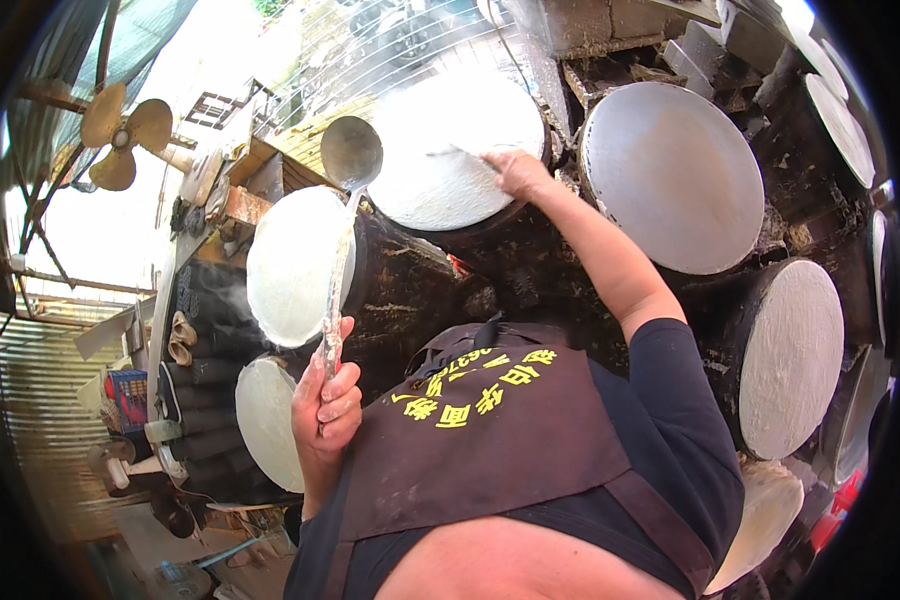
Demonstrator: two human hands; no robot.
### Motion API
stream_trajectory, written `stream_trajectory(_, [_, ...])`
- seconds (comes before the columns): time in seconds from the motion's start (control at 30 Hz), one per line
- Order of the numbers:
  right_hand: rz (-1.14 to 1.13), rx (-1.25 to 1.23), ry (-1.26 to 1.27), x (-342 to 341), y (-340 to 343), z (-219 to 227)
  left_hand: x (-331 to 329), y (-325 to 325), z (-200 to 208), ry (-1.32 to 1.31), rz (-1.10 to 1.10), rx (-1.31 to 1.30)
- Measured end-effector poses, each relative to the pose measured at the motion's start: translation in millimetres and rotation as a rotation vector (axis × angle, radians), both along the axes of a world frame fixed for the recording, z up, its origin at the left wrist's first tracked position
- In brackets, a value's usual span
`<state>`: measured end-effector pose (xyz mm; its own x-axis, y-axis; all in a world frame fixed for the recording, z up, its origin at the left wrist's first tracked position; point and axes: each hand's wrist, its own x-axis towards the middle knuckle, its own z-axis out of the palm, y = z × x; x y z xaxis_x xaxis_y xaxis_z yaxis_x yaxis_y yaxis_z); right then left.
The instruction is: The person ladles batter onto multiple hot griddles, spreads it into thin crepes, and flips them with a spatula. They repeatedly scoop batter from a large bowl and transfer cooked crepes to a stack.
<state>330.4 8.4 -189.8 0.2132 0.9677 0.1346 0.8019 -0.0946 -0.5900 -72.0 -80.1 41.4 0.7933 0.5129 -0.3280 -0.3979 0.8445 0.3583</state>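
Note:
My left hand (327, 400) is closed round the batter-smeared handle of a metal ladle (352, 153). The ladle points up and away, its round bowl beside the left rim of a large round griddle (440, 205). A white, batter-like layer covers that griddle. Over its right part reaches my right hand (520, 173), fingers closed on a thin pale tool (457, 150) whose tip is at the white surface; its exact kind is hard to make out. Behind the ladle's handle, a smaller white-coated griddle (295, 265) gives off a little steam at its left.
To the right stands a bare grey griddle (675, 180), with a white-coated griddle (792, 360) nearer. Another pale round griddle (267, 425) is left of my left hand. An orange glow (457, 266) shows between the dark drums. A fan (125, 137) hangs at the far left.

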Motion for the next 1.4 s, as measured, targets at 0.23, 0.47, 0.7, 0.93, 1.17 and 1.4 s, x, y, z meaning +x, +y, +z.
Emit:
stream_trajectory(0.23, [-0.041,-0.045,-0.04,19,-31,19,13,14,-12,0.005,-0.001,-0.062])
stream_trajectory(0.47, [-0.05,-0.107,0.068,26,-120,27,20,77,-59,0.136,-0.062,-0.006])
stream_trajectory(0.7, [-0.347,0.261,0.439,-74,-141,-27,71,144,-99,0.703,-0.017,0.373])
stream_trajectory(0.93, [-0.59,0.152,1.096,-161,-140,6,95,169,-106,1.0,-0.155,0.866])
stream_trajectory(1.17, [-0.356,0.068,1.188,-225,-123,-13,129,96,-84,0.812,-0.204,0.447])
stream_trajectory(1.4, [-0.328,0.523,0.347,-209,-148,-11,54,127,-84,-0.284,-0.353,-0.493])
